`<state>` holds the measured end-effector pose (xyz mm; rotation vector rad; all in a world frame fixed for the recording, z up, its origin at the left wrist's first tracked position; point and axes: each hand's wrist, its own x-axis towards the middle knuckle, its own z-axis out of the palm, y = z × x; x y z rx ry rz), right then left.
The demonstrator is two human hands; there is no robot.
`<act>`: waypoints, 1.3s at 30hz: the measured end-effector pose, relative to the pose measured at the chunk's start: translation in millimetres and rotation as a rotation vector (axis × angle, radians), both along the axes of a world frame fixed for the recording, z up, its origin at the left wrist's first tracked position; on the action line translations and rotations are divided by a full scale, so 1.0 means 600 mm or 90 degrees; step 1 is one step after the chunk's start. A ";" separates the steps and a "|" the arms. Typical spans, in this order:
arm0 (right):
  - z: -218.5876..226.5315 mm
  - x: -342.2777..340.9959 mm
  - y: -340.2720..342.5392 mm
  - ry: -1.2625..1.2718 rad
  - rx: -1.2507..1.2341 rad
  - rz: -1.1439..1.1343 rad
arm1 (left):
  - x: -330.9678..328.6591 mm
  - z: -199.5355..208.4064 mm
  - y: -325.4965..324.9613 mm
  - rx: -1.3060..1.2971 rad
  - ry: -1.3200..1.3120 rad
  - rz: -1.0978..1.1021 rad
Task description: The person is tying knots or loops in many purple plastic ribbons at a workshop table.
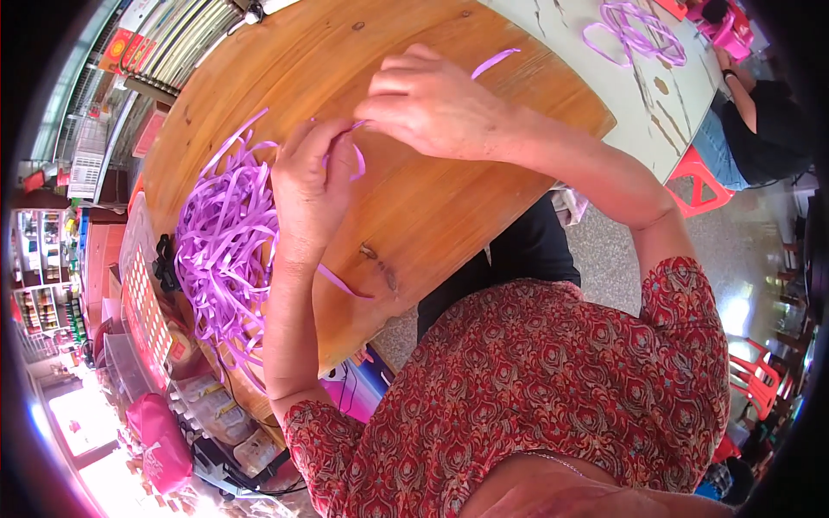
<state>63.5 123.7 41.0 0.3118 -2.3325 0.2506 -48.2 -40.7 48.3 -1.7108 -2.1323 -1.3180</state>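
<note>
My left hand is closed in a pinch on a narrow purple ribbon, which loops out beside its fingers. Close against it on the right, my right hand also has its fingers closed, and the ribbon runs between the two fingertips. A strip of the same purple sticks out beyond my right hand. Left of my left hand lies a big tangled heap of purple ribbons on the wooden table. One loose ribbon end pokes out right of my left forearm.
A white marbled table adjoins at the far right, with a loose coil of purple ribbon on it. Another person sits there near a red stool. Stacked flat goods stand at the far left. A pink bag lies lower left.
</note>
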 end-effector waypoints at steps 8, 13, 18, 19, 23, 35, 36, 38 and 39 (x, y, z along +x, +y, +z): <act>0.013 0.131 0.127 -0.019 0.056 -0.161 | -0.032 0.042 -0.054 -0.071 0.104 0.071; -0.003 0.203 0.192 -0.057 -0.071 -0.212 | -0.083 0.038 -0.113 -0.042 0.156 0.105; -0.017 0.243 0.211 -0.048 -0.004 -0.265 | -0.114 0.026 -0.145 -0.066 0.175 0.231; -0.019 0.251 0.219 -0.038 0.012 -0.285 | -0.127 0.021 -0.158 -0.067 0.158 0.268; -0.066 0.310 0.313 -0.023 -0.190 -0.305 | -0.190 0.014 -0.232 -0.056 0.091 0.348; -0.077 0.314 0.305 0.025 -0.710 -0.196 | -0.197 0.005 -0.282 0.263 -0.535 0.104; -0.073 0.312 0.300 0.034 -0.722 -0.181 | -0.197 0.005 -0.283 0.265 -0.534 0.108; -0.070 0.313 0.298 0.040 -0.703 -0.178 | -0.194 0.007 -0.288 0.338 -0.635 0.042; -0.070 0.306 0.297 0.046 -0.685 -0.171 | -0.196 0.007 -0.295 0.341 -0.626 0.031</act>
